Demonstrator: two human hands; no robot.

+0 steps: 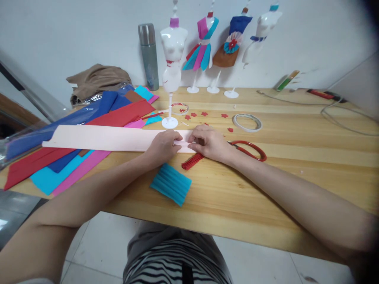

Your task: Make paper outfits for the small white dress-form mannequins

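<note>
Left hand (pixel 164 147) and right hand (pixel 211 142) pinch the pale pink strip (pixel 100 137), the right nearer its three-o'clock end; its length runs towards nine.

No lettering, number, brand or sign can be read. On the grey-green vacuum flask (pixel 151 63) any marking is too faint to make out; on the slim green-and-orange item (pixel 288 81) by the wall and the red-and-black tool (pixel 324 94) at the right, any print is too small or blurred to tell.
</note>
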